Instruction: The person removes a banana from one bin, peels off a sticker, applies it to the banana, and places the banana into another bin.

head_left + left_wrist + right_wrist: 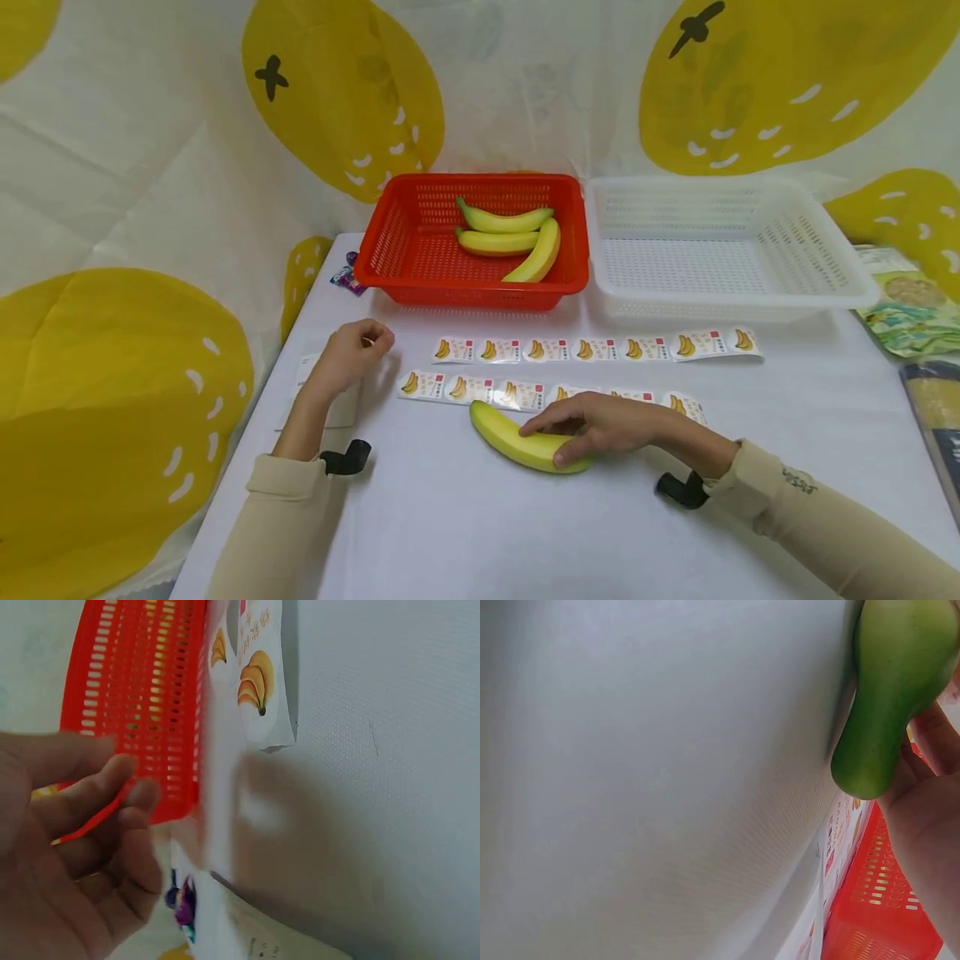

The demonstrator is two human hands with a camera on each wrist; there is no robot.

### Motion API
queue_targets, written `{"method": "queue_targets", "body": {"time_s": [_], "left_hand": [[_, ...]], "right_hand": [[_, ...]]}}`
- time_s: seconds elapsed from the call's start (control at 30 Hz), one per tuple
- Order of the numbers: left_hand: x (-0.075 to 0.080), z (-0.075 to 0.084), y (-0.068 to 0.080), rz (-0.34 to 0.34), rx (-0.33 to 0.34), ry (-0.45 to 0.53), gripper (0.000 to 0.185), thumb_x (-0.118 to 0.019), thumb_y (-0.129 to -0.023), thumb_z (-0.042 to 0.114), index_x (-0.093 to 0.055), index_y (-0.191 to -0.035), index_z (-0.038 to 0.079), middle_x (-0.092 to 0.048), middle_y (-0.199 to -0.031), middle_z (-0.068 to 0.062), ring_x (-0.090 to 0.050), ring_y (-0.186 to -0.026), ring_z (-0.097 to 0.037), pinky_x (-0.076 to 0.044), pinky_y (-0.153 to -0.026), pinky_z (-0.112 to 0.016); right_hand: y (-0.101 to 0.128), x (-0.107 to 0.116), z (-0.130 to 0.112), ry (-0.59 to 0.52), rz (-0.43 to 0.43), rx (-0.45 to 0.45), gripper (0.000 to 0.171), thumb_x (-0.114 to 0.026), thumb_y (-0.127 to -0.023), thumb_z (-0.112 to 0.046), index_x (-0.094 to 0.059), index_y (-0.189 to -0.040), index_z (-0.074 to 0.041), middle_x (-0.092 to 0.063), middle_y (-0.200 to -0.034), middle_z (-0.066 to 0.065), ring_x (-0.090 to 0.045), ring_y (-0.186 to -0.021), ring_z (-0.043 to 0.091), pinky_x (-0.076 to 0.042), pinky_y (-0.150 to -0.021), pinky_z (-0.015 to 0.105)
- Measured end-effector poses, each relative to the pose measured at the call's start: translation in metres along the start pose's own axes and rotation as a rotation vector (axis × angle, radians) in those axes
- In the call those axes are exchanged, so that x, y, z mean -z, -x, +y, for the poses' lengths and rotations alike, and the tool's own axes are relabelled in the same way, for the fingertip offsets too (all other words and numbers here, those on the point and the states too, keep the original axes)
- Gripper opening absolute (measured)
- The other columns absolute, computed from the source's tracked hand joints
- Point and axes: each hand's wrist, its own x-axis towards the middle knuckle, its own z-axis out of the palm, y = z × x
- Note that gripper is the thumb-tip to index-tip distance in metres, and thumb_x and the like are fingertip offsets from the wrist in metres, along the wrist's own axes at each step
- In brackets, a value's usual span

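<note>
A yellow banana [510, 437] with a green end lies on the white table in front of the near sticker strip [457, 388]. My right hand [611, 422] grips it near its right end, thumb on the near side and fingers over the top. In the right wrist view the banana's green tip [866, 769] sticks out beside the palm. My left hand [352, 354] hovers left of the strips, fingers loosely curled and thumb near the index fingertip. Nothing shows between those fingers [142, 796] in the left wrist view.
Several bananas [506, 221] lie in a red basket [472, 296] at the back. Beside it stands a white basket [735, 300]. Another sticker strip [547, 350] runs before them. A white card [341, 408] lies by the left forearm, a purple wrapper [348, 275] behind; bags [911, 300] sit right.
</note>
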Motion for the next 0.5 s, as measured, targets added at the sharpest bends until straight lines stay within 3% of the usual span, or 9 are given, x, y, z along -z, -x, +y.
{"method": "queue_targets", "body": {"time_s": [0.07,0.2,0.3,0.5], "left_hand": [[-0.003,0.004,0.004,-0.091,-0.036,-0.068,0.026,-0.061,-0.1,0.022,-0.067,-0.114,0.001,-0.068,-0.109,-0.017,-0.06,-0.095,-0.028,-0.054,-0.082,-0.034],[-0.011,0.007,0.007,-0.207,-0.003,-0.142,0.028,-0.068,-0.096,0.023,-0.066,-0.114,0.003,-0.067,-0.109,-0.014,-0.059,-0.097,-0.026,-0.055,-0.089,-0.039],[-0.019,0.006,0.006,-0.225,0.006,-0.182,0.031,-0.074,-0.092,0.024,-0.066,-0.111,0.001,-0.068,-0.105,-0.013,-0.059,-0.094,-0.025,-0.053,-0.089,-0.04],[-0.029,0.004,0.004,-0.221,-0.038,-0.228,0.031,-0.079,-0.087,0.022,-0.068,-0.106,-0.001,-0.068,-0.098,-0.012,-0.058,-0.09,-0.024,-0.052,-0.089,-0.041]], "right_hand": [[0.001,0.0,0.0,0.0,0.001,0.0,0.047,-0.074,-0.093,-0.027,-0.064,-0.139,-0.022,-0.066,-0.135,0.0,-0.061,-0.12,0.009,-0.051,-0.106,0.031],[0.001,0.0,0.0,0.0,0.002,0.0,0.047,-0.074,-0.093,-0.027,-0.064,-0.139,-0.022,-0.065,-0.135,0.0,-0.061,-0.121,0.009,-0.05,-0.107,0.03],[0.001,0.0,-0.001,0.003,0.001,0.002,0.047,-0.074,-0.093,-0.027,-0.064,-0.139,-0.022,-0.065,-0.136,0.0,-0.061,-0.121,0.01,-0.05,-0.107,0.03],[0.0,0.0,-0.003,-0.001,-0.002,-0.011,0.047,-0.075,-0.093,-0.027,-0.064,-0.138,-0.024,-0.065,-0.135,-0.001,-0.061,-0.12,0.009,-0.05,-0.107,0.03]]}}
